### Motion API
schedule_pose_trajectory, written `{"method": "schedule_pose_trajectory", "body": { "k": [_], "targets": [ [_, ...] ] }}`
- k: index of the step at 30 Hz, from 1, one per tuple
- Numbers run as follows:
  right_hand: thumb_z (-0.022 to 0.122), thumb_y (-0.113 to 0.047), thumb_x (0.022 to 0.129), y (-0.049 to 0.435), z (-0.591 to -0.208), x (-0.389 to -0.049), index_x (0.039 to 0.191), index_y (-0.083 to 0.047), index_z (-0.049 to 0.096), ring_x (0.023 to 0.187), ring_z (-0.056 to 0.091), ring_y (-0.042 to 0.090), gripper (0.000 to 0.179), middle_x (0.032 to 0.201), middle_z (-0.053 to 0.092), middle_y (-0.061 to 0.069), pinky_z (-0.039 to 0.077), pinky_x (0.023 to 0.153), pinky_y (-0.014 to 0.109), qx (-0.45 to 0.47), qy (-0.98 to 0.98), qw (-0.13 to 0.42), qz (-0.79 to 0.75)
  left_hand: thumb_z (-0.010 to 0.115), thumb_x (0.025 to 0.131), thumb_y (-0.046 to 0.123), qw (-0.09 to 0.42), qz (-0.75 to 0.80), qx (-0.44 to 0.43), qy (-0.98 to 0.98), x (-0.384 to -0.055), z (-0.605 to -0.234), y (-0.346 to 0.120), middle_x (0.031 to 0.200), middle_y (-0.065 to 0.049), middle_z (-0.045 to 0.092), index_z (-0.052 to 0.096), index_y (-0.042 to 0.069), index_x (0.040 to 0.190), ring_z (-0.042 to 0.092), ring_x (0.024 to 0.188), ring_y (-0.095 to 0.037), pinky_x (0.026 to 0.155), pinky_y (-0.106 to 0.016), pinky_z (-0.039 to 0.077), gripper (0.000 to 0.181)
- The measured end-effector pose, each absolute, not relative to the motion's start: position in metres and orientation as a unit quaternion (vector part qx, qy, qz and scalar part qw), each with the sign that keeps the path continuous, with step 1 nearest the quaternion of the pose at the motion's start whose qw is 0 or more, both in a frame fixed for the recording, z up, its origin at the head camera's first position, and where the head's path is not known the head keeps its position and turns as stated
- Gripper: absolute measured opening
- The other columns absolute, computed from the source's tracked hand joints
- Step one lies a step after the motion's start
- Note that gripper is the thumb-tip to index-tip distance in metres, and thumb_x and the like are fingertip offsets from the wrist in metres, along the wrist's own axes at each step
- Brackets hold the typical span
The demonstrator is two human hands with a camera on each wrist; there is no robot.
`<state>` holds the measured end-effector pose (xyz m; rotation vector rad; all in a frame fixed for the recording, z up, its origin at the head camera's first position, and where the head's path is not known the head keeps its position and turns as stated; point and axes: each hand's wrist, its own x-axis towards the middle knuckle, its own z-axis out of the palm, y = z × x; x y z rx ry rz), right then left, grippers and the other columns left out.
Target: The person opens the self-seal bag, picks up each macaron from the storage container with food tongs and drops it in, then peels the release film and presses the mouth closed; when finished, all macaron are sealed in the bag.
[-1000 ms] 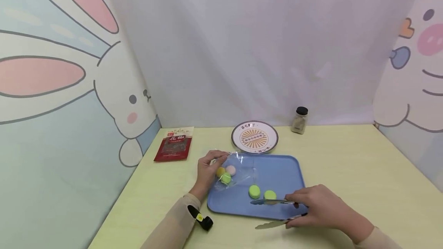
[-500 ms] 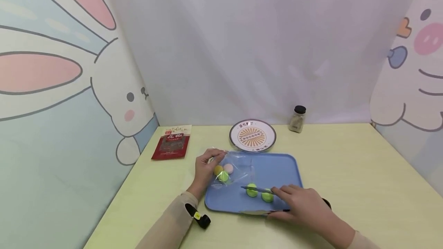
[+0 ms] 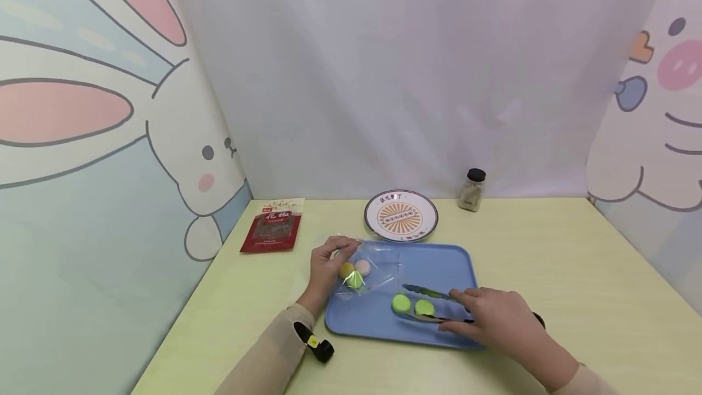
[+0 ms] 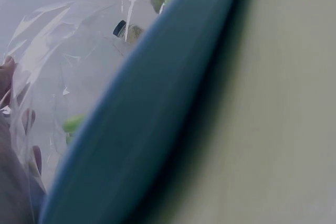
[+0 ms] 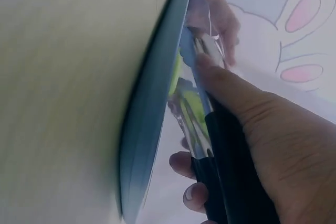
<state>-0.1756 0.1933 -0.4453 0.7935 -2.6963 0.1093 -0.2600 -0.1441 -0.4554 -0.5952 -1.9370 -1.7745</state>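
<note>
In the head view my left hand (image 3: 329,268) pinches the upper edge of a clear plastic bag (image 3: 384,261) at the left of the blue tray (image 3: 439,261). Inside the bag are a pink macaron (image 3: 362,267), an orange-brown macaron (image 3: 347,270) and a green macaron (image 3: 354,280). My right hand (image 3: 504,322) grips metal tongs (image 3: 430,292) with black handles (image 5: 236,166). The tongs' arms stand apart, around two green macarons: one on the left (image 3: 401,304), one on the right (image 3: 425,308). Whether they touch either is unclear.
Behind the tray is a round patterned plate (image 3: 401,216). A jar with a black lid (image 3: 472,190) stands farther back on the right. At the back left lies a red spice packet (image 3: 272,227). Walls enclose the yellow table (image 3: 548,261) at the back and sides.
My right hand and the tongs first moved left over the green macarons, then slightly back right, with the lower arm now against the macarons' near side. My left hand keeps its hold on the bag.
</note>
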Motion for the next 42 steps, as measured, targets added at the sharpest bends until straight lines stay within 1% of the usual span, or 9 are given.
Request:
{"method": "schedule_pose_trajectory", "body": {
  "k": [4, 13, 18, 23, 31, 34, 38, 40, 42],
  "targets": [
    [0.067, -0.076, 0.077, 0.186, -0.448, -0.173, 0.099, -0.024, 0.077, 0.051, 0.052, 0.001, 0.057, 0.072, 0.066, -0.014, 0.030, 0.038, 0.022, 0.278, -0.943, 0.177, 0.041, 0.072, 0.090, -0.001, 0.218, -0.638, -0.212, -0.707, -0.260, -0.454, -0.145, 0.099, -0.021, 0.074, 0.074, -0.006, 0.097, 0.066, 0.098, -0.026, 0.094, -0.029, 0.049, 0.009],
    [0.072, -0.069, 0.078, 0.186, -0.453, -0.174, 0.091, -0.026, 0.077, 0.049, 0.048, -0.003, 0.045, 0.067, 0.066, -0.015, 0.027, 0.037, 0.020, 0.300, -0.925, 0.225, 0.053, 0.072, 0.091, 0.002, 0.215, -0.635, -0.209, -0.712, -0.259, -0.454, -0.145, 0.098, -0.018, 0.074, 0.075, -0.004, 0.097, 0.067, 0.098, -0.022, 0.092, -0.027, 0.050, 0.009],
    [0.076, -0.064, 0.078, 0.192, -0.450, -0.176, 0.087, -0.028, 0.074, 0.048, 0.038, -0.007, 0.037, 0.061, 0.057, -0.021, 0.024, 0.038, 0.019, 0.318, -0.914, 0.242, 0.073, 0.071, 0.091, 0.000, 0.219, -0.634, -0.219, -0.709, -0.260, -0.455, -0.144, 0.098, -0.020, 0.073, 0.074, -0.006, 0.097, 0.067, 0.098, -0.024, 0.089, -0.025, 0.050, 0.009],
    [0.076, -0.064, 0.078, 0.200, -0.446, -0.177, 0.089, -0.027, 0.074, 0.050, 0.039, -0.008, 0.038, 0.064, 0.060, -0.020, 0.026, 0.039, 0.019, 0.324, -0.918, 0.215, 0.075, 0.071, 0.091, -0.001, 0.213, -0.635, -0.217, -0.710, -0.261, -0.454, -0.144, 0.099, -0.020, 0.073, 0.074, -0.005, 0.098, 0.067, 0.099, -0.025, 0.088, -0.026, 0.052, 0.008],
    [0.068, -0.069, 0.081, 0.204, -0.445, -0.177, 0.098, -0.024, 0.077, 0.054, 0.051, -0.004, 0.049, 0.073, 0.068, -0.016, 0.032, 0.040, 0.021, 0.323, -0.929, 0.173, 0.053, 0.071, 0.092, 0.000, 0.209, -0.638, -0.210, -0.711, -0.259, -0.456, -0.146, 0.098, -0.020, 0.073, 0.074, -0.005, 0.098, 0.067, 0.098, -0.022, 0.088, -0.026, 0.051, 0.009],
    [0.069, -0.069, 0.081, 0.216, -0.439, -0.180, 0.091, -0.027, 0.075, 0.051, 0.044, -0.005, 0.044, 0.066, 0.059, -0.021, 0.030, 0.040, 0.021, 0.321, -0.929, 0.175, 0.053, 0.070, 0.092, -0.001, 0.211, -0.637, -0.220, -0.708, -0.259, -0.457, -0.145, 0.099, -0.022, 0.073, 0.073, -0.007, 0.098, 0.067, 0.099, -0.023, 0.088, -0.026, 0.051, 0.009],
    [0.071, -0.068, 0.080, 0.239, -0.433, -0.185, 0.080, -0.036, 0.063, 0.049, 0.029, -0.005, 0.033, 0.058, 0.036, -0.027, 0.023, 0.040, 0.022, 0.304, -0.934, 0.176, 0.057, 0.070, 0.092, 0.000, 0.208, -0.639, -0.224, -0.706, -0.260, -0.458, -0.144, 0.099, -0.021, 0.073, 0.073, -0.007, 0.098, 0.067, 0.099, -0.022, 0.088, -0.025, 0.051, 0.010],
    [0.071, -0.069, 0.079, 0.247, -0.432, -0.188, 0.078, -0.038, 0.059, 0.049, 0.027, -0.005, 0.033, 0.058, 0.033, -0.027, 0.022, 0.040, 0.023, 0.294, -0.938, 0.175, 0.056, 0.070, 0.092, 0.001, 0.208, -0.639, -0.220, -0.707, -0.260, -0.458, -0.145, 0.099, -0.019, 0.073, 0.074, -0.006, 0.098, 0.066, 0.099, -0.021, 0.088, -0.025, 0.051, 0.010],
    [0.071, -0.070, 0.078, 0.250, -0.433, -0.190, 0.083, -0.035, 0.065, 0.050, 0.031, -0.005, 0.036, 0.060, 0.037, -0.027, 0.023, 0.040, 0.023, 0.285, -0.940, 0.179, 0.051, 0.071, 0.092, 0.002, 0.210, -0.639, -0.218, -0.707, -0.261, -0.458, -0.145, 0.099, -0.018, 0.073, 0.074, -0.004, 0.098, 0.066, 0.098, -0.021, 0.087, -0.025, 0.051, 0.009]
  ]
}}
